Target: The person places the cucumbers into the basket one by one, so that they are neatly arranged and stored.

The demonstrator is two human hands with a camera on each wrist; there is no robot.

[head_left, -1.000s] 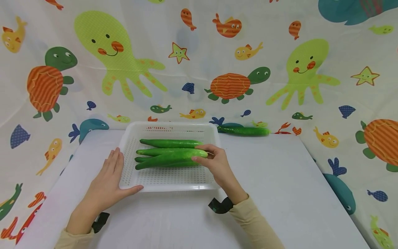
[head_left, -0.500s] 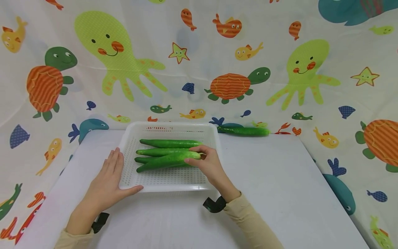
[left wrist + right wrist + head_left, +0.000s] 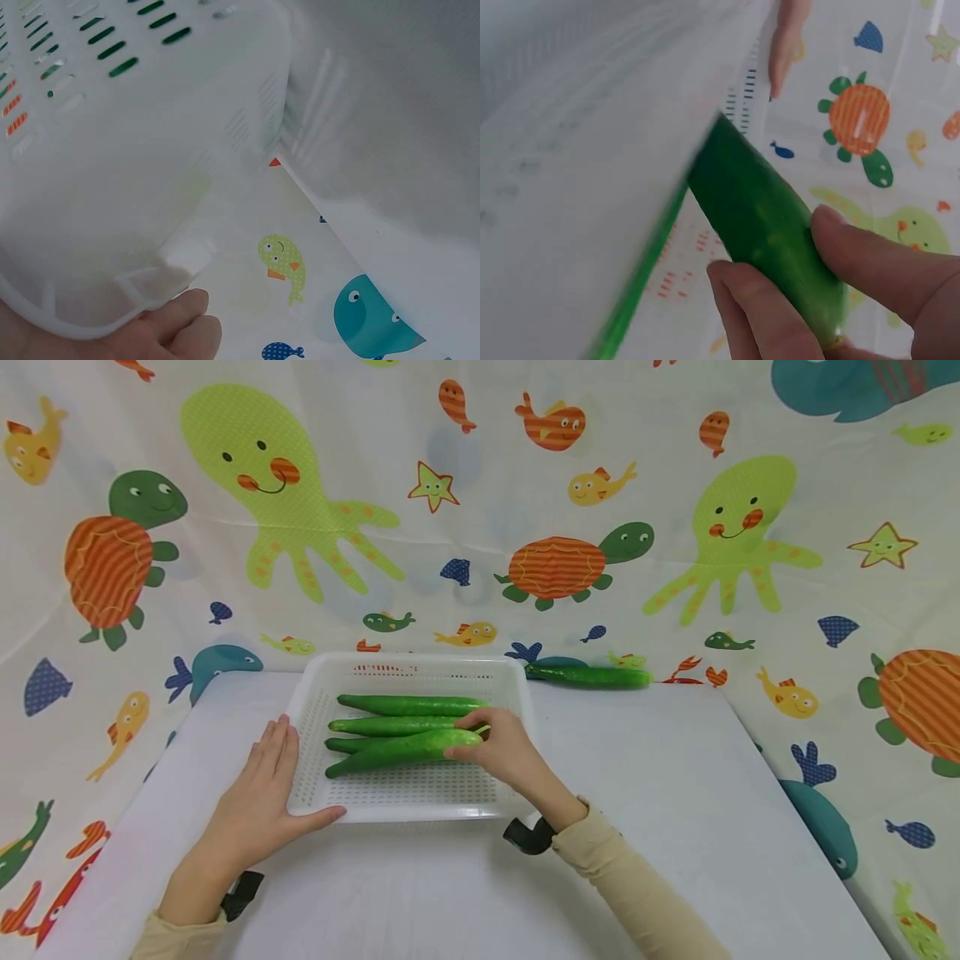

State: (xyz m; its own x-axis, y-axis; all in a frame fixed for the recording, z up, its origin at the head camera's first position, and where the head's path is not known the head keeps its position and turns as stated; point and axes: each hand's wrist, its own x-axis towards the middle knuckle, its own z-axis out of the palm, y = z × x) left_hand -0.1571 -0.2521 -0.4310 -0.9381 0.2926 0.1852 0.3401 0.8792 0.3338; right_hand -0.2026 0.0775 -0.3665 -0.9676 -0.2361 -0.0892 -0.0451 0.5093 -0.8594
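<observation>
My right hand [image 3: 506, 747] pinches the pale right end of a cucumber [image 3: 405, 752] between thumb and fingers, over the white plastic basket [image 3: 420, 811]. The right wrist view shows the thumb on one side of this cucumber [image 3: 772, 232] and the fingers on the other. Behind it, more cucumbers lie side by side in the basket, among them the rear cucumber [image 3: 408, 705]; their right ends are partly hidden by the hand. My left hand [image 3: 258, 793] lies along the basket's left wall with straight fingers, its thumb stretched out at the front rim.
Another cucumber [image 3: 588, 676] lies at the back edge of the white table [image 3: 637, 793], right of the basket. A curtain [image 3: 480, 468] printed with sea animals hangs behind the table and down its sides.
My right hand has shifted a little left with the cucumber, whose narrow left tip now sits slightly nearer the front. The left hand and the basket have stayed in place.
</observation>
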